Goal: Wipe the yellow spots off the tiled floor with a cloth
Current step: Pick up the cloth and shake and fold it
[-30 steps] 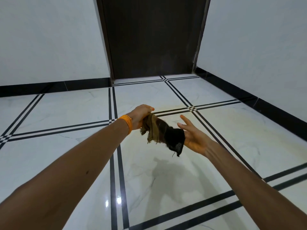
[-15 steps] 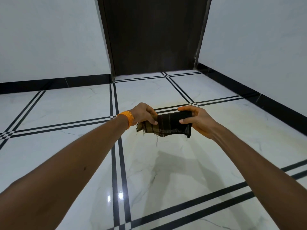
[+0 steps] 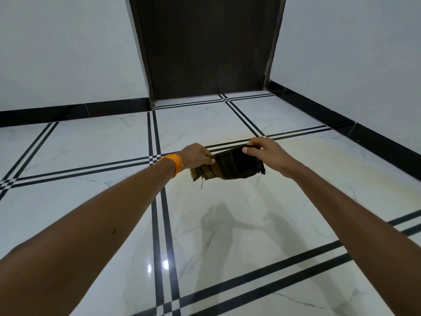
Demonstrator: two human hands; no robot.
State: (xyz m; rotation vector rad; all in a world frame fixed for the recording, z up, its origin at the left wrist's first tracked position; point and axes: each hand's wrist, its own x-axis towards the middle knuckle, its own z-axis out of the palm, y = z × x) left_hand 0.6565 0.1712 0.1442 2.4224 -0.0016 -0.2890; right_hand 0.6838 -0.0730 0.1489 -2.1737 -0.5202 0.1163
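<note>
A dark brown striped cloth [image 3: 230, 164] with frayed edges is stretched flat in the air between both hands, above the floor. My left hand [image 3: 197, 155], with an orange band at the wrist, pinches its left end. My right hand [image 3: 268, 151] grips its right end from above. Faint yellow staining [image 3: 314, 163] spreads over the white marble-look floor tile [image 3: 227, 236] under and to the right of the cloth. The hands' shadow falls on the tile below.
Black double stripes [image 3: 157, 201] divide the glossy tiles. A dark closed door [image 3: 205, 46] stands straight ahead. White walls with a black skirting [image 3: 376, 137] run along the left back and the right side.
The cloth, first bunched and hanging from my left hand, has been taken by my right hand too and pulled out flat between both. The hands have shifted slightly since.
</note>
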